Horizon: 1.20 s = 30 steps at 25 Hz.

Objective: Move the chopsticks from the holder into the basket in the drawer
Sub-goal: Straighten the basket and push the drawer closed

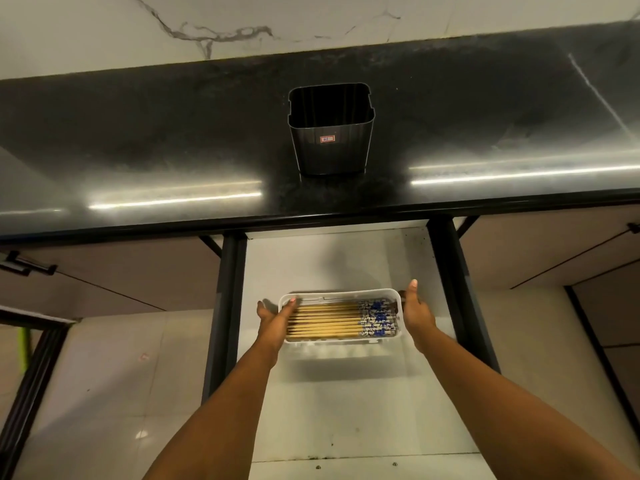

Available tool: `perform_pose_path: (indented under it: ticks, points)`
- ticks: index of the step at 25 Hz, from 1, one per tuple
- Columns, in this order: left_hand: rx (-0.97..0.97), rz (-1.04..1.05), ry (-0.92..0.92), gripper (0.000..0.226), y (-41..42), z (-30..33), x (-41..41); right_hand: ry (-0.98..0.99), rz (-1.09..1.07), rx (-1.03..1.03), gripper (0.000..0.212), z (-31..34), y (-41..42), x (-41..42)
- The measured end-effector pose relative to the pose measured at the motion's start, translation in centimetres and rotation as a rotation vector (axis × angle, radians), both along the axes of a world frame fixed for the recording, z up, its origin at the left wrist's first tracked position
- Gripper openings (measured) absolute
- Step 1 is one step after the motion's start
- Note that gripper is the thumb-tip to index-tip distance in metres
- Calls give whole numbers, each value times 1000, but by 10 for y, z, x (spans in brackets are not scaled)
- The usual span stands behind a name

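Note:
A white basket (341,295) lies in the open drawer (346,410), below the counter edge. Several wooden chopsticks (325,322) with blue-and-white patterned ends lie side by side in it, patterned ends to the right. My left hand (273,318) grips the basket's left end, fingers over the rim on the chopstick tips and thumb outside. My right hand (417,315) presses against the right end wall with the thumb pointing up; its fingers are mostly hidden. The black square holder (330,147) stands upright on the black counter, and no chopsticks show in it.
The glossy black counter (173,161) runs across the view with a marbled wall behind. Black drawer rails (227,306) flank the white drawer floor. Cabinet fronts with dark handles (24,265) sit on both sides, above a pale tiled floor.

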<state>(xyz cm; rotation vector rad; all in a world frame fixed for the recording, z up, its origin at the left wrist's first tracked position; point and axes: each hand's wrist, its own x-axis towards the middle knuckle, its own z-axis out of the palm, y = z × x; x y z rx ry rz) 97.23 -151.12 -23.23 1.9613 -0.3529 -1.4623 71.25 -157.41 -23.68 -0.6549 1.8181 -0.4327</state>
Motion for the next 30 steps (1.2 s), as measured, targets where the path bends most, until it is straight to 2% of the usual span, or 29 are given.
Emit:
perform_pose_path:
  ticks: [3,9,15,19,23,26,30]
  points:
    - [29,24,-67,85,-1,-2,0,72,7,-20,77,-2,1,-2]
    - [95,-33,-202,73,3,-7,3,57,0,22,84,-2,5,-4]
    - [139,-13,-156,68,4,-10,3,35,-94,20,79,-2,9,-9]
    - [138,-2,-178,67,6,-9,0,76,-44,-5,77,1,14,0]
    - [102,29,-84,69,11,-9,0,137,0,-39,75,-6,21,-1]
    - [94,-12,-70,73,15,-7,1,128,31,-28,73,-9,23,-2]
    - [117,-157,-162,71,19,-2,6,103,123,-10,71,-4,23,-8]
